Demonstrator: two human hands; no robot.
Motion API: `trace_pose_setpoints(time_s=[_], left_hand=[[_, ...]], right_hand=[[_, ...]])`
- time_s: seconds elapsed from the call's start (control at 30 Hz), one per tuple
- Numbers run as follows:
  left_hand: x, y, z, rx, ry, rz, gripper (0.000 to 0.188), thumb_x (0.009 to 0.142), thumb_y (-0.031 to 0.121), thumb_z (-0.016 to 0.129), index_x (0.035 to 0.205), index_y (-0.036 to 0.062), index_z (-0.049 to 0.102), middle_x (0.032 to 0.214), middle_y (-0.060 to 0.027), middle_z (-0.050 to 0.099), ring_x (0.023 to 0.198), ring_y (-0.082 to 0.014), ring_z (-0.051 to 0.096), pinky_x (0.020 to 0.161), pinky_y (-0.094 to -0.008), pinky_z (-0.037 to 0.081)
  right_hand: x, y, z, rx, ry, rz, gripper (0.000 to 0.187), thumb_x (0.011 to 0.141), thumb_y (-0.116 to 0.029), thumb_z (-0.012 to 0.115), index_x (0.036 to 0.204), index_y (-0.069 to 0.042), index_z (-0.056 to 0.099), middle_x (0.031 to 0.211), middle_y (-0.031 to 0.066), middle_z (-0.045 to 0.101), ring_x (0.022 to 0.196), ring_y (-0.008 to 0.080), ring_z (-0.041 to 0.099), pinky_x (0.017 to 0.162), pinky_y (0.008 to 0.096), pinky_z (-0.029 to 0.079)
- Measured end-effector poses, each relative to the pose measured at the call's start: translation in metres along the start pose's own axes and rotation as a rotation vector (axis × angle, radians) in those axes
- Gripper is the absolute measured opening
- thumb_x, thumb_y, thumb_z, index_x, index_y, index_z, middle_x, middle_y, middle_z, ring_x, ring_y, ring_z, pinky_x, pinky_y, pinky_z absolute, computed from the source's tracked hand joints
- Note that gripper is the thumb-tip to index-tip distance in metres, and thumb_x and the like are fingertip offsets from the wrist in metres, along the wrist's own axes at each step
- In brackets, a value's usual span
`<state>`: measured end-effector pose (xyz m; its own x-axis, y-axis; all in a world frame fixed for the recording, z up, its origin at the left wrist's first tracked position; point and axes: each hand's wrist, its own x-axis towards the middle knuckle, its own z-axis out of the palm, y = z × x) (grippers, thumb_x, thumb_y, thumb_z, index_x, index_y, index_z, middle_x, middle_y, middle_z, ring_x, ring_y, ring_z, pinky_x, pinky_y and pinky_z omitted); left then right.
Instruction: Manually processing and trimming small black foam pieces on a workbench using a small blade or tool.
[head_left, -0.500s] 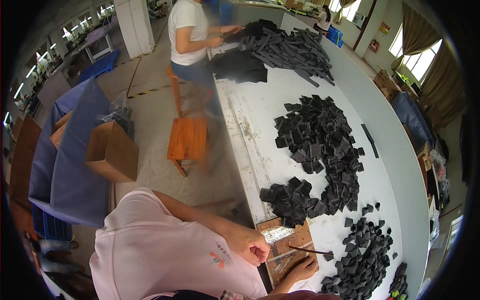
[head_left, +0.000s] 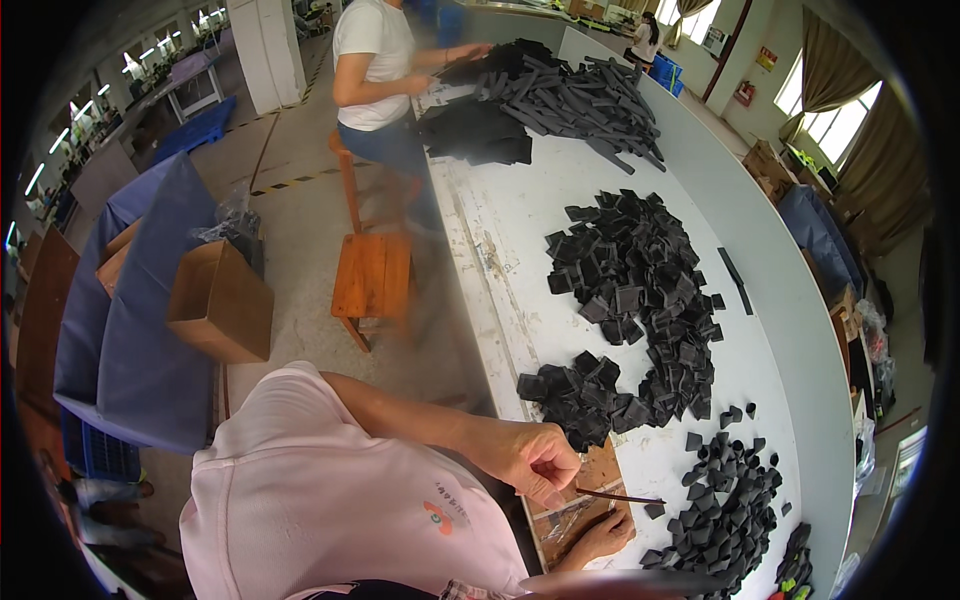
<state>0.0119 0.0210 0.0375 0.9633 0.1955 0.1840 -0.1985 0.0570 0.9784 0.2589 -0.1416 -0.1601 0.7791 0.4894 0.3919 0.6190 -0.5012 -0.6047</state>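
Observation:
My left hand (head_left: 530,458) pinches one end of a thin dark strip (head_left: 622,496), which sticks out to the right over a brown cutting board (head_left: 598,470) at the near edge of the white table (head_left: 560,210). My right hand (head_left: 603,535) lies lower down on the same board with curled fingers; what it holds is hidden. A heap of black cut squares (head_left: 575,398) lies just beyond the board, and small black triangular pieces (head_left: 728,500) are spread to its right.
A larger mound of black squares (head_left: 635,275) covers the table's middle. Farther back another person in a white shirt (head_left: 372,60) handles long dark strips (head_left: 560,90). A wooden stool (head_left: 372,275), a cardboard box (head_left: 215,300) and blue covered stacks (head_left: 130,340) stand on the floor at left.
My hands and the strip stay in nearly the same place. The person at the far end of the table has shifted their arms slightly.

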Motion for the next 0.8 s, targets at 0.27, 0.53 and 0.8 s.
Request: trace_pose_setpoints(time_s=[0.27, 0.53, 0.8], left_hand=[[-0.014, -0.022, 0.018, -0.069, 0.043, -0.141, 0.040, 0.079, 0.025, 0.061, 0.053, 0.0056, 0.038, 0.047, 0.0032, 0.038, 0.044, -0.0053, 0.035, 0.040, -0.0234, 0.027], [-0.014, -0.019, 0.025, 0.257, -0.023, -0.098, 0.034, 0.074, 0.015, 0.061, 0.052, 0.0009, 0.040, 0.045, -0.0063, 0.039, 0.043, -0.0141, 0.037, 0.042, -0.0305, 0.030], [-0.015, -0.018, 0.025, 0.294, -0.050, -0.141, 0.031, 0.075, 0.016, 0.061, 0.057, 0.0007, 0.041, 0.050, -0.0081, 0.041, 0.045, -0.0172, 0.038, 0.043, -0.0315, 0.030]], right_hand=[[0.001, 0.002, 0.002, -0.019, 0.013, -0.025, 0.019, 0.084, -0.016, 0.049, 0.081, 0.000, 0.058, 0.074, 0.0130, 0.059, 0.065, 0.0293, 0.054, 0.058, 0.0356, 0.041], [0.001, -0.003, 0.001, -0.019, 0.023, -0.036, 0.019, 0.083, -0.016, 0.049, 0.078, 0.000, 0.057, 0.072, 0.0136, 0.058, 0.063, 0.0296, 0.053, 0.057, 0.0358, 0.041], [0.000, -0.004, -0.001, -0.045, 0.031, -0.040, 0.019, 0.084, -0.016, 0.049, 0.077, 0.000, 0.057, 0.069, 0.0134, 0.057, 0.062, 0.0286, 0.052, 0.055, 0.0350, 0.040]])
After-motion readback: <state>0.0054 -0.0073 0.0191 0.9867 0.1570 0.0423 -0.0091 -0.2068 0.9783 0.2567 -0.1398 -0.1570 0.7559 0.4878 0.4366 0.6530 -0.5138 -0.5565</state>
